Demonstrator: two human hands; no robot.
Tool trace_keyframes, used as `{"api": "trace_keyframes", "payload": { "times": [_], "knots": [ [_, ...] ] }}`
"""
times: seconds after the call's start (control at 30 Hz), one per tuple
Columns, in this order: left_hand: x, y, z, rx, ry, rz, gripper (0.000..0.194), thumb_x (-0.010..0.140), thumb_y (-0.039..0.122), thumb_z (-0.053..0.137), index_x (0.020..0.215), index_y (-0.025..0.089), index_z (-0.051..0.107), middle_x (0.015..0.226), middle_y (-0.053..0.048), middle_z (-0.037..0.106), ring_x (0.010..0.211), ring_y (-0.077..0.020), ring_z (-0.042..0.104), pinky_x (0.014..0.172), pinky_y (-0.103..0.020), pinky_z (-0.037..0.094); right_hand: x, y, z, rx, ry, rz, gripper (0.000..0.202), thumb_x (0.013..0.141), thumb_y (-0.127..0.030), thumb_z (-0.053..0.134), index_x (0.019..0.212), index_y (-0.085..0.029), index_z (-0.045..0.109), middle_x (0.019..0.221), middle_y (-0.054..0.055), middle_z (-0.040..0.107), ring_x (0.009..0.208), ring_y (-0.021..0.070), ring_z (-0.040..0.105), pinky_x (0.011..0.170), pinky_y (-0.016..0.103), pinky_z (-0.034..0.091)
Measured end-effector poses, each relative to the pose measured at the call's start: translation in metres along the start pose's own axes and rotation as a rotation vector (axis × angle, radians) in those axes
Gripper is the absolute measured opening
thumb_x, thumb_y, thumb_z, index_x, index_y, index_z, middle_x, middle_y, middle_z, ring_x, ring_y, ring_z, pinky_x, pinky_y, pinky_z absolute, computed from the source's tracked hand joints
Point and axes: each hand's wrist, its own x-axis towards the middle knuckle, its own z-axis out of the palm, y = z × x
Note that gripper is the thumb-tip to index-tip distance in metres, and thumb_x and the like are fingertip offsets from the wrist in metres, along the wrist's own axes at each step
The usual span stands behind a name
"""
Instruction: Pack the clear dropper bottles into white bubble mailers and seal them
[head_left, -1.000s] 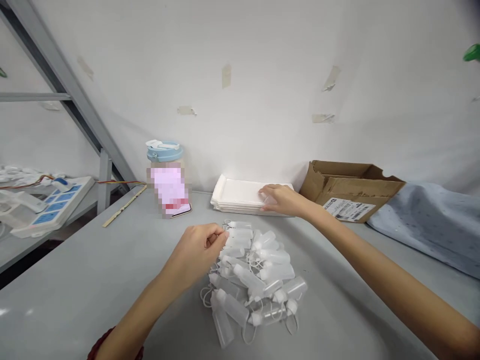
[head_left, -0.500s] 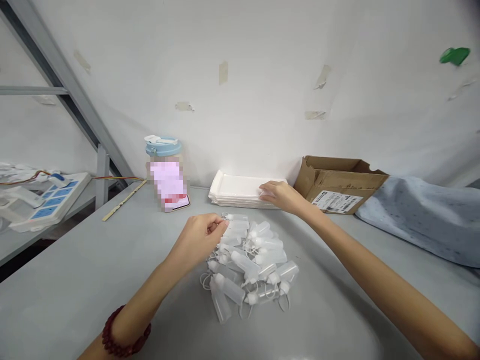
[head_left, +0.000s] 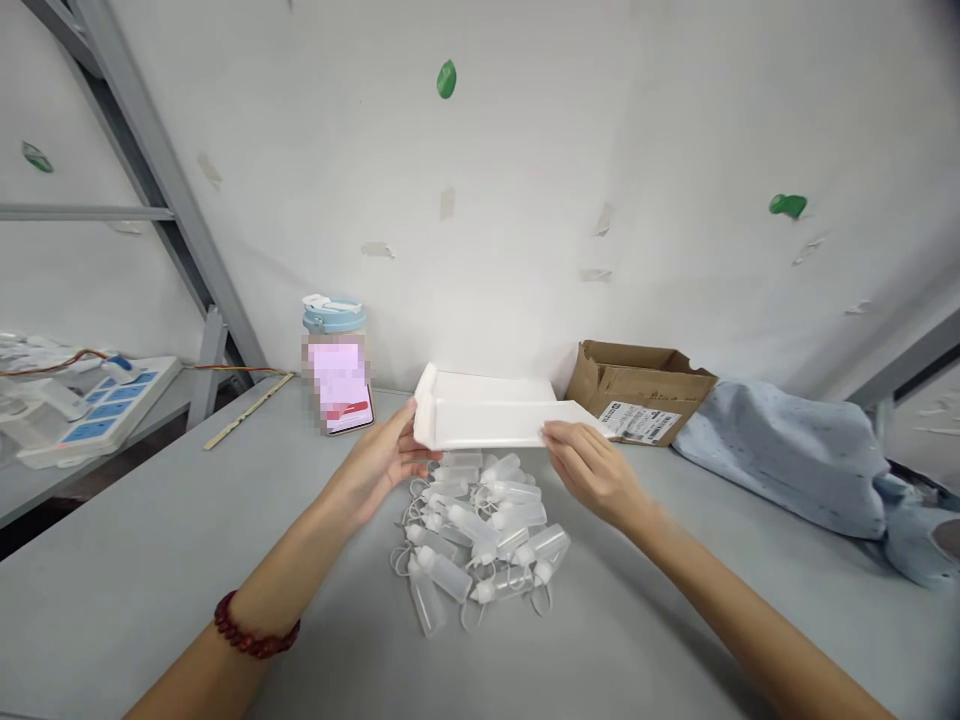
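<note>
Above the near side of the table, a white padded envelope (head_left: 487,425) is raised and tilted, its puffy flap end to the left. The thumb and fingers of my right hand (head_left: 600,470) pinch its near edge toward the right. Around its left end curve the fingers of my left hand (head_left: 386,460), some of them below the edge. Behind it shows part of a stack of like white envelopes (head_left: 495,385). A heap of small clear squeeze bottles (head_left: 469,525) with white nozzle tops and looped cap straps lies just below both hands.
An open cardboard box (head_left: 637,395) stands at the back right, beside a light blue cloth (head_left: 780,460). A phone (head_left: 341,390) leans against a blue-lidded cup (head_left: 334,315) at the back left. Further left are a thin wooden strip (head_left: 247,412) and a power strip (head_left: 112,400).
My right hand has lifted an envelope from the stack and brought it nearer. My left hand has opened from its pinch over the bottles and moved to the envelope's left end. The view has tilted up.
</note>
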Motion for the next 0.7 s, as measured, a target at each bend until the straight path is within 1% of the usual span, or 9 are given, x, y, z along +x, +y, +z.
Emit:
{"api": "trace_keyframes", "payload": {
  "times": [0.07, 0.13, 0.2, 0.33, 0.43, 0.5, 0.57, 0.63, 0.7],
  "knots": [
    [-0.004, 0.000, 0.006, -0.131, -0.033, -0.020, 0.030, 0.077, 0.038, 0.063, 0.090, 0.011, 0.064, 0.085, -0.010, 0.071, 0.070, -0.0172, 0.062, 0.058, -0.025, 0.048, -0.011, -0.008, -0.015, 0.009, 0.051, -0.028, 0.021, 0.086, 0.000, 0.047, 0.097, -0.015, 0.055, 0.095, 0.013, 0.065, 0.095, 0.0232, 0.062, 0.075, 0.037, 0.053],
    [-0.007, 0.000, 0.013, -0.121, -0.041, -0.039, 0.021, 0.073, 0.028, 0.066, 0.085, 0.010, 0.066, 0.081, -0.009, 0.071, 0.070, -0.0181, 0.063, 0.061, -0.026, 0.050, -0.018, -0.012, -0.027, 0.011, 0.077, -0.017, 0.025, 0.084, 0.000, 0.049, 0.103, -0.015, 0.053, 0.096, 0.014, 0.064, 0.099, 0.0254, 0.061, 0.075, 0.039, 0.053],
    [-0.010, -0.001, 0.021, -0.113, -0.057, -0.064, 0.019, 0.070, 0.022, 0.067, 0.086, 0.011, 0.067, 0.082, -0.008, 0.072, 0.074, -0.0194, 0.065, 0.068, -0.027, 0.051, -0.020, -0.015, -0.036, 0.028, 0.053, 0.042, 0.034, 0.083, -0.004, 0.052, 0.115, -0.013, 0.049, 0.109, 0.019, 0.061, 0.109, 0.0298, 0.057, 0.081, 0.044, 0.052],
    [-0.013, 0.000, 0.039, -0.007, -0.168, -0.090, 0.018, 0.073, 0.020, 0.064, 0.089, 0.013, 0.070, 0.085, -0.006, 0.073, 0.077, -0.0193, 0.066, 0.075, -0.029, 0.050, -0.017, -0.025, -0.050, 0.107, -0.180, 0.161, 0.076, 0.081, -0.021, 0.058, 0.144, -0.009, 0.017, 0.146, 0.028, 0.026, 0.137, 0.0394, 0.023, 0.102, 0.060, 0.033],
    [-0.015, 0.005, 0.056, 0.116, -0.329, -0.085, 0.020, 0.076, 0.024, 0.062, 0.093, 0.016, 0.070, 0.085, -0.004, 0.073, 0.077, -0.0186, 0.067, 0.073, -0.028, 0.049, -0.016, -0.034, -0.057, 0.135, -0.292, 0.205, 0.094, 0.077, -0.032, 0.062, 0.147, -0.013, 0.002, 0.153, 0.026, 0.008, 0.141, 0.0408, 0.006, 0.107, 0.065, 0.018],
    [-0.016, 0.009, 0.070, 0.169, -0.426, -0.070, 0.023, 0.076, 0.024, 0.062, 0.096, 0.018, 0.070, 0.088, -0.003, 0.073, 0.080, -0.0180, 0.066, 0.074, -0.027, 0.049, -0.018, -0.037, -0.060, 0.190, -0.320, 0.259, 0.103, 0.072, -0.034, 0.066, 0.147, -0.014, -0.001, 0.152, 0.025, 0.012, 0.140, 0.0407, 0.010, 0.107, 0.065, 0.016],
    [-0.016, 0.012, 0.084, 0.242, -0.481, -0.046, 0.023, 0.074, 0.023, 0.063, 0.096, 0.019, 0.069, 0.089, -0.003, 0.072, 0.083, -0.0179, 0.066, 0.073, -0.027, 0.048, -0.021, -0.037, -0.061, 0.279, -0.321, 0.331, 0.107, 0.067, -0.034, 0.068, 0.146, -0.015, -0.001, 0.144, 0.024, 0.028, 0.135, 0.0393, 0.024, 0.106, 0.064, 0.018],
    [-0.014, 0.014, 0.098, 0.346, -0.478, -0.022, 0.021, 0.071, 0.022, 0.063, 0.090, 0.018, 0.070, 0.084, -0.002, 0.071, 0.078, -0.0178, 0.065, 0.067, -0.025, 0.048, -0.026, -0.033, -0.062, 0.343, -0.280, 0.394, 0.104, 0.065, -0.032, 0.067, 0.145, -0.016, 0.003, 0.133, 0.020, 0.041, 0.124, 0.0364, 0.039, 0.104, 0.063, 0.023],
    [-0.011, 0.014, 0.110, 0.477, -0.456, 0.026, 0.016, 0.070, 0.022, 0.061, 0.083, 0.017, 0.068, 0.077, -0.001, 0.069, 0.069, -0.0166, 0.063, 0.059, -0.024, 0.046, -0.029, -0.029, -0.062, 0.336, -0.213, 0.409, 0.096, 0.066, -0.029, 0.065, 0.143, -0.017, 0.007, 0.127, 0.018, 0.046, 0.116, 0.0343, 0.045, 0.101, 0.061, 0.026]
  ]
}}
